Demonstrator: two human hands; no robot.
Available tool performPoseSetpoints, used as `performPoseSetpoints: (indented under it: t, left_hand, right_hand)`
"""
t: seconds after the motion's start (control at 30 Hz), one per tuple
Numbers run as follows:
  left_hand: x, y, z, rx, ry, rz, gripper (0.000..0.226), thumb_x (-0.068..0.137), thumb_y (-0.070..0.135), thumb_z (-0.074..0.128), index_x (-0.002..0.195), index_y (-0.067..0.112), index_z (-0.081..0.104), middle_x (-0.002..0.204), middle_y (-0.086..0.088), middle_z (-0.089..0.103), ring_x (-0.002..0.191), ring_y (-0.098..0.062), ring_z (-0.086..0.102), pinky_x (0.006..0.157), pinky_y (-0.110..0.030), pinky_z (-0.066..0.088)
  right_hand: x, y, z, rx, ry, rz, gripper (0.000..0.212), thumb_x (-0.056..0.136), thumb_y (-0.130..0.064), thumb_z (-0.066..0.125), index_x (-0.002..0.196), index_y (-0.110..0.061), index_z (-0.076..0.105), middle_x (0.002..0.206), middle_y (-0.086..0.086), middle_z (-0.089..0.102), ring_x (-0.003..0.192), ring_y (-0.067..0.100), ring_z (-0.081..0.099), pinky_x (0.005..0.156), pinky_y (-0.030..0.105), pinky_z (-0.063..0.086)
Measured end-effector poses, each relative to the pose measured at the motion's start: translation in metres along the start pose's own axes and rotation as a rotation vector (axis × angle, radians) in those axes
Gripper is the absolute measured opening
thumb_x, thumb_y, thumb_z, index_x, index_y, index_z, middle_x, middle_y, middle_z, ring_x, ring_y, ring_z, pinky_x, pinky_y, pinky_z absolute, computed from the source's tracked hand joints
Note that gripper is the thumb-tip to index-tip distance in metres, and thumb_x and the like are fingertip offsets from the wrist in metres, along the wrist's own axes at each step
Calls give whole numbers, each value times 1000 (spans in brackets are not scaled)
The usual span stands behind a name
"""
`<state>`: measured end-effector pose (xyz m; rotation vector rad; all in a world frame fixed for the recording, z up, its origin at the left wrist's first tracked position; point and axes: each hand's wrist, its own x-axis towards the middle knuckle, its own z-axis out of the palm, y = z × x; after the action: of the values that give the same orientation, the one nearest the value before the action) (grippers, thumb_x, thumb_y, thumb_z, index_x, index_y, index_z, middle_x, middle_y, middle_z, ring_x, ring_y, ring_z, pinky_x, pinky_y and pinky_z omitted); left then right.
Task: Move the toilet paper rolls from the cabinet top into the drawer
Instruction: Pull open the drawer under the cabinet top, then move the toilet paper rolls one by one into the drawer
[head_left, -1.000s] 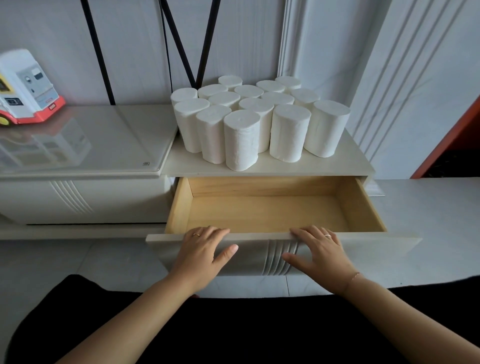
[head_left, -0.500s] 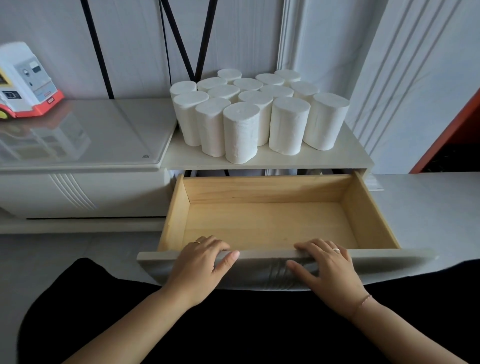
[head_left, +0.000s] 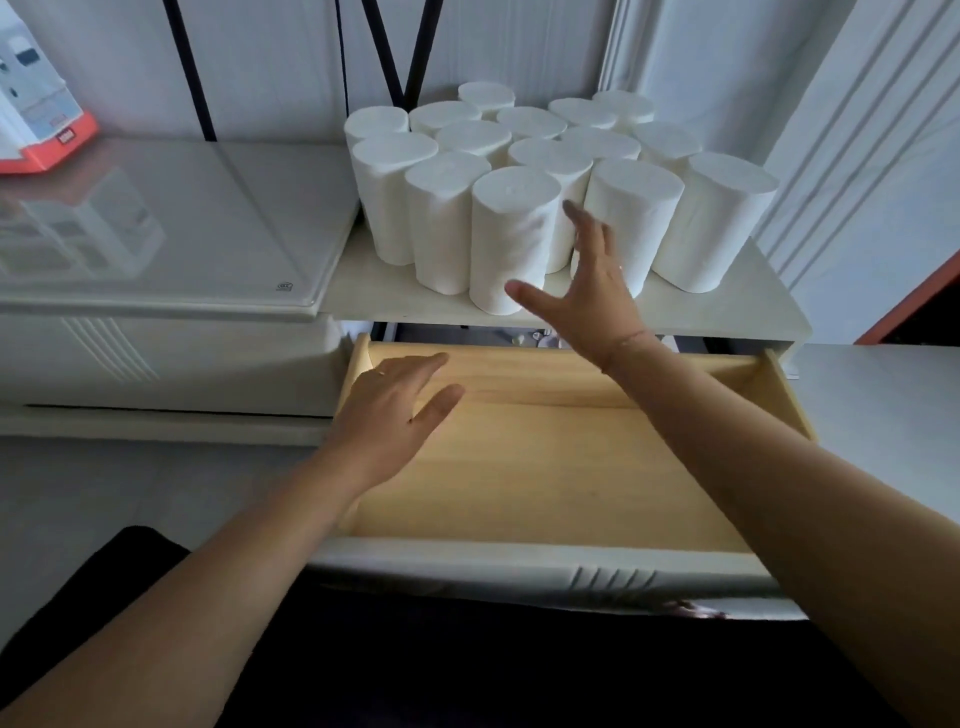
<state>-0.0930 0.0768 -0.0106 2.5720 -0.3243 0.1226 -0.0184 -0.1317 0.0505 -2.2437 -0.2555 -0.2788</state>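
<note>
Rolls (head_left: 514, 234) stand upright in a tight cluster on the cabinet top (head_left: 727, 312), just above the drawer (head_left: 519, 467). Of those at the back we see only the flat tops, their sides hidden by the front row. Our right hand (head_left: 592, 296) is raised before the front row with its fingers spread and holding nothing. It covers the lower side of one roll and the gap beside the middle one, and we cannot tell whether any finger touches paper. Our left hand (head_left: 387, 415) hovers flat over the drawer's back left corner, fingers straight, gripping nothing. The drawer is pulled far out, and between our arms we see its bare wooden floor. The right forearm (head_left: 779, 493) hides its right front corner, and the lower edge of its white front is lost against the dark cloth (head_left: 467, 665) at the bottom. In the dim slot behind the drawer lie small pale shapes that we cannot make out. To the left a glass slab (head_left: 156, 234) covers the neighbouring surface, and a white and red box (head_left: 36, 119) on it is cut off by the edge of the view. Black bars (head_left: 189, 67) run up the wall and out of view.
</note>
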Motion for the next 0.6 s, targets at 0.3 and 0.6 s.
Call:
performPoseSetpoints:
  t: [0.3,0.6]
  left_hand:
    - [16,-57,4,-23,101,-89,68,89,57,29,145,18,32,153,1,28,143,-10,11,114,-29,9]
    - [17,-89,28,-69,-47,-234,78,87,64,20,151,23,3,158,11,-5,140,0,-10,114,-26,-3]
  right_hand:
    - [76,15,46,102,146,29,101,68,-35,83,147,-15,23,145,11,26,131,21,38,110,21,27]
    - [37,1,51,176,248,-25,94,68,-33,79,142,-6,28,137,7,35,121,8,34,106,9,29]
